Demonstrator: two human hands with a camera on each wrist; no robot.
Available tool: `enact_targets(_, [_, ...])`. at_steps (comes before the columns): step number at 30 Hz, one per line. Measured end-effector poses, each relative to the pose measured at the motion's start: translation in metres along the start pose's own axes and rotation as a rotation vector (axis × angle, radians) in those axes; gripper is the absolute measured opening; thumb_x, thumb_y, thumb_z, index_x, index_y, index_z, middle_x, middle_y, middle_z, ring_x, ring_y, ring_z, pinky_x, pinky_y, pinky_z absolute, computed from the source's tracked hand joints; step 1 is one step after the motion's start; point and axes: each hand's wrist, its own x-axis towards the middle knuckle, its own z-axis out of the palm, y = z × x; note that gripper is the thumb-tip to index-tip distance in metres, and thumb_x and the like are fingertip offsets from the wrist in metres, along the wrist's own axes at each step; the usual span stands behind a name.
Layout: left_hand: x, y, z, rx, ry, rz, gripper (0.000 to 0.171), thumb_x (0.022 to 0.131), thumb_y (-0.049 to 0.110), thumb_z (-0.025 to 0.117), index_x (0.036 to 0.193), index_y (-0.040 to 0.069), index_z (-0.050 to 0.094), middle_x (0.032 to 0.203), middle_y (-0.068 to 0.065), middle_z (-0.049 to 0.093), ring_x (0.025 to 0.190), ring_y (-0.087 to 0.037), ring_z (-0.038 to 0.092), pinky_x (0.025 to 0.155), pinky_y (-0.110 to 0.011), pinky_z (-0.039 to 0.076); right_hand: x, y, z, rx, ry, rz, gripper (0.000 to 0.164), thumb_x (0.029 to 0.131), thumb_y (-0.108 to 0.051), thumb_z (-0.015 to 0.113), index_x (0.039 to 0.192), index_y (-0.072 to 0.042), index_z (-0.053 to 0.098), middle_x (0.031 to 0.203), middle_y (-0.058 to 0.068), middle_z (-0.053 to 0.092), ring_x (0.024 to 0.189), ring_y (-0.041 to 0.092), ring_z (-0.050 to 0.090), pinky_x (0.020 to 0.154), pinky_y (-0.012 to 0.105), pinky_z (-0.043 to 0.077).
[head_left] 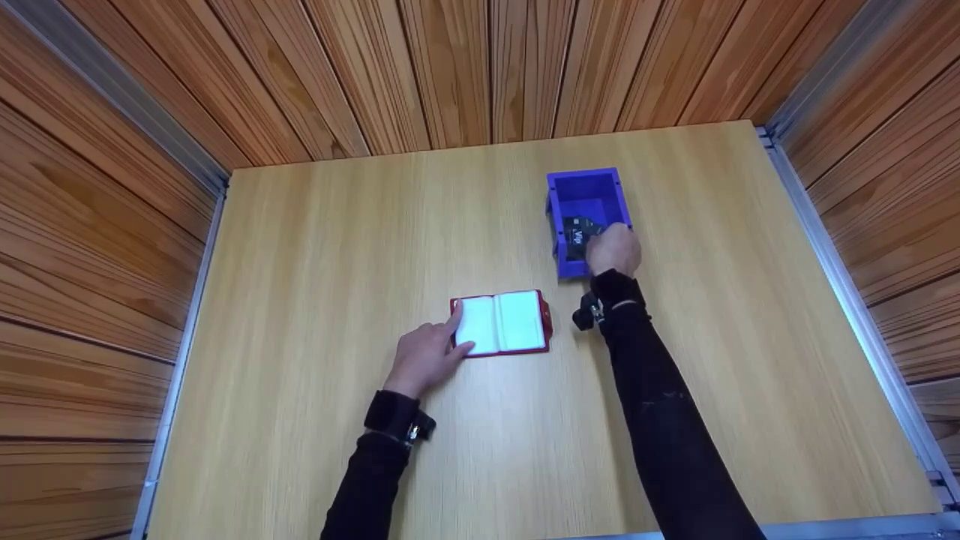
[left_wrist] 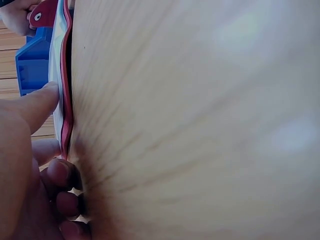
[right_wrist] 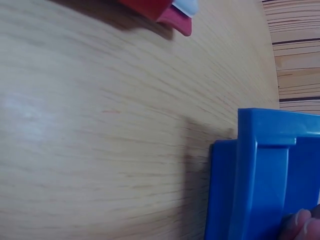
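Observation:
A small red card holder (head_left: 546, 322) lies open on the table, its pale sleeve pages facing up. At its left edge my left hand (head_left: 426, 356) holds it, with the thumb on the lower page corner and the index finger along the edge. Farther back on the right stands a blue bin (head_left: 585, 176). My right hand (head_left: 615, 249) reaches into its near end, knuckles up. Beside those fingers, inside the bin, is a black card (head_left: 576, 236) marked "Vip". The right fingertips (right_wrist: 302, 227) show against the bin's inner wall; whether they pinch a card is hidden.
The light wood table (head_left: 315, 270) is bounded by metal rails (head_left: 847, 277) at its sides. Wood-plank walls (head_left: 457, 75) rise behind and on both sides. The bin stands a short way behind and right of the card holder.

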Motion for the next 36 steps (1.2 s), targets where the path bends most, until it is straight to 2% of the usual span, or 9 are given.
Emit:
enact_targets(14, [-0.001, -0.001, 0.000, 0.007, -0.007, -0.007, 0.073, 0.092, 0.059, 0.048, 0.153, 0.027, 0.023, 0.068, 0.001, 0.050, 0.068, -0.018, 0.047, 0.066, -0.035, 0.038, 0.001, 0.003, 0.002, 0.023, -0.007, -0.029, 0.026, 0.091, -0.022, 0.059, 0.096, 0.001, 0.071, 0.103, 0.020, 0.069, 0.097, 0.037, 0.064, 0.081, 0.048, 0.048])
enact_targets(21, [0.001, -0.001, 0.002, 0.002, -0.008, -0.020, 0.073, 0.092, 0.060, 0.047, 0.153, 0.028, 0.021, 0.069, 0.002, 0.049, 0.069, -0.018, 0.046, 0.066, -0.035, 0.038, 0.001, 0.006, -0.001, 0.059, 0.003, -0.067, 0.025, 0.091, -0.021, 0.059, 0.090, -0.001, 0.074, 0.097, 0.017, 0.071, 0.093, 0.034, 0.065, 0.080, 0.047, 0.048])
enact_targets(24, [0.001, -0.002, 0.003, -0.004, -0.005, -0.022, 0.072, 0.093, 0.060, 0.046, 0.153, 0.029, 0.020, 0.069, 0.002, 0.049, 0.070, -0.018, 0.046, 0.067, -0.034, 0.037, 0.000, 0.008, -0.002, 0.069, 0.003, -0.086, 0.024, 0.091, -0.021, 0.060, 0.090, -0.003, 0.075, 0.091, 0.016, 0.072, 0.083, 0.031, 0.068, 0.078, 0.045, 0.049])
enact_targets(27, [0.001, -0.002, 0.003, -0.015, -0.001, -0.022, 0.071, 0.093, 0.059, 0.046, 0.153, 0.031, 0.019, 0.069, 0.001, 0.051, 0.071, -0.018, 0.048, 0.069, -0.036, 0.038, -0.002, 0.010, -0.002, 0.079, -0.004, -0.100, 0.023, 0.091, -0.021, 0.059, 0.089, -0.004, 0.074, 0.082, 0.014, 0.072, 0.063, 0.024, 0.067, 0.073, 0.041, 0.050])
enact_targets(30, [0.000, -0.002, 0.003, -0.025, 0.003, -0.020, 0.070, 0.094, 0.057, 0.046, 0.153, 0.031, 0.020, 0.076, -0.002, 0.057, 0.076, -0.020, 0.052, 0.071, -0.038, 0.040, -0.003, 0.010, -0.001, 0.109, -0.001, -0.109, 0.023, 0.090, -0.020, 0.057, 0.084, -0.005, 0.073, 0.072, 0.012, 0.070, 0.042, 0.014, 0.059, 0.067, 0.038, 0.050])
enact_targets(33, [0.000, -0.002, 0.001, -0.040, -0.006, -0.028, 0.069, 0.094, 0.058, 0.045, 0.153, 0.034, 0.019, 0.081, -0.004, 0.059, 0.078, -0.021, 0.054, 0.073, -0.039, 0.042, -0.004, 0.010, 0.001, 0.135, 0.008, -0.125, 0.022, 0.090, -0.020, 0.056, 0.082, -0.007, 0.072, 0.070, 0.011, 0.070, 0.035, 0.008, 0.054, 0.064, 0.037, 0.050])
enact_targets(36, [-0.001, -0.003, -0.003, -0.092, -0.030, -0.048, 0.068, 0.094, 0.059, 0.044, 0.152, 0.039, 0.015, 0.078, -0.004, 0.057, 0.077, -0.020, 0.052, 0.076, -0.038, 0.042, -0.006, 0.010, 0.003, 0.138, 0.022, -0.164, 0.019, 0.089, -0.022, 0.059, 0.085, -0.008, 0.071, 0.074, 0.011, 0.071, 0.038, 0.013, 0.058, 0.065, 0.038, 0.051])
